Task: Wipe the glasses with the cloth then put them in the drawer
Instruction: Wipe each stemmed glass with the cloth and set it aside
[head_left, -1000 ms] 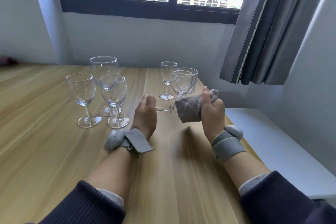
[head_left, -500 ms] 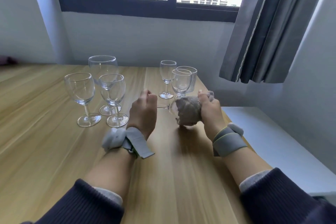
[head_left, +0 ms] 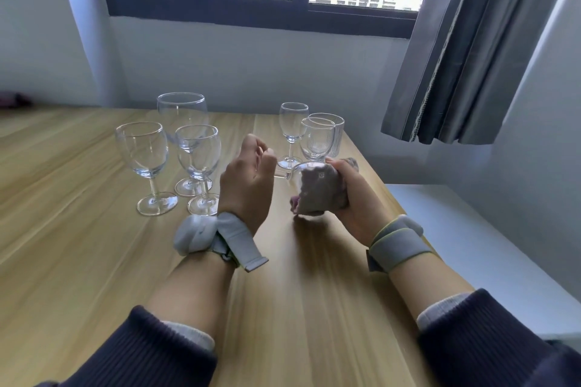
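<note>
Left hand (head_left: 248, 176) grip pinches stem of clear wine glass (head_left: 290, 171) lying sideways above wooden table (head_left: 94, 229); right hand (head_left: 352, 198) clutches grey cloth (head_left: 317, 192) around bowl.

Stemmed glasses standing on counter (head_left: 94, 229): 5, at (head_left: 143, 163), (head_left: 182, 116), (head_left: 198, 160), (head_left: 293, 129), (head_left: 316, 141); ribbed tumbler (head_left: 334, 132): 1; held stemmed glass (head_left: 290, 171): 1; cloth (head_left: 320, 192): 1; hands: 2; wrist straps: 2
</note>
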Demonstrator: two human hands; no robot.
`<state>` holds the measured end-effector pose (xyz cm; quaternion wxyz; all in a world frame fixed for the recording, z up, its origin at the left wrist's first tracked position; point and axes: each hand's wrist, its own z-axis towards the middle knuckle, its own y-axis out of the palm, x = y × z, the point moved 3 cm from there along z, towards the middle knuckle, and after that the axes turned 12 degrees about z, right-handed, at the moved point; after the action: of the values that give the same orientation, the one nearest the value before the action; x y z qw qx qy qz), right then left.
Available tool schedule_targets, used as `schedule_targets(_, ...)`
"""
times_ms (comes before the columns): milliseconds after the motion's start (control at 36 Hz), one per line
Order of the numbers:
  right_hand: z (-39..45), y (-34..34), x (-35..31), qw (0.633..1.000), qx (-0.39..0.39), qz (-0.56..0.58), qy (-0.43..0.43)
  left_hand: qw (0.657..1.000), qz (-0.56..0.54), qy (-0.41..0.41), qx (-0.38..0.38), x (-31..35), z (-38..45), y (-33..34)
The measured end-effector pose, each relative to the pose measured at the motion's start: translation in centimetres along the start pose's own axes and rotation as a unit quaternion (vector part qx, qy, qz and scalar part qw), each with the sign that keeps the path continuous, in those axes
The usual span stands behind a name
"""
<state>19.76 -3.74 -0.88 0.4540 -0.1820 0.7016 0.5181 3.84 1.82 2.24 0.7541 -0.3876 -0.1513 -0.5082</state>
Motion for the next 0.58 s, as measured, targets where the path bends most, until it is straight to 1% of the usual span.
schedule_targets(83,-0.5,0.4,-0.5,1.000,-0.017,0.005,-0.017,0.994,-0.063,-0.080,-0.028,-0.9,-0.1,0.9)
schedule_targets(167,-0.9,0.8,-0.7,0.999,-0.032,-0.005,-0.020,0.973,-0.148,-0.166,-0.059,-1.5,-0.2,1.3)
schedule_targets(222,-1.3,1.1,-0.8,0.998,-0.060,0.001,-0.015,0.964,-0.169,-0.193,-0.076,-1.8,-0.2,1.4)
schedule_targets(333,-2.3,1.3,-1.4,0.991,-0.128,-0.003,-0.024,0.947,-0.223,-0.210,-0.095,-1.8,0.0,1.4)
schedule_targets(389,-2.5,1.3,-1.4,0.989,-0.144,-0.015,-0.020,0.938,-0.243,-0.222,-0.106,-1.9,0.0,1.6)
schedule_targets(528,-2.6,1.2,-1.7,0.993,-0.102,-0.037,-0.038,0.924,-0.258,-0.229,-0.163,-2.1,-0.3,2.4)
schedule_targets(583,-2.5,0.9,-1.7,0.995,-0.064,-0.041,-0.061,0.909,-0.276,-0.243,-0.197,-2.0,-0.3,2.7)
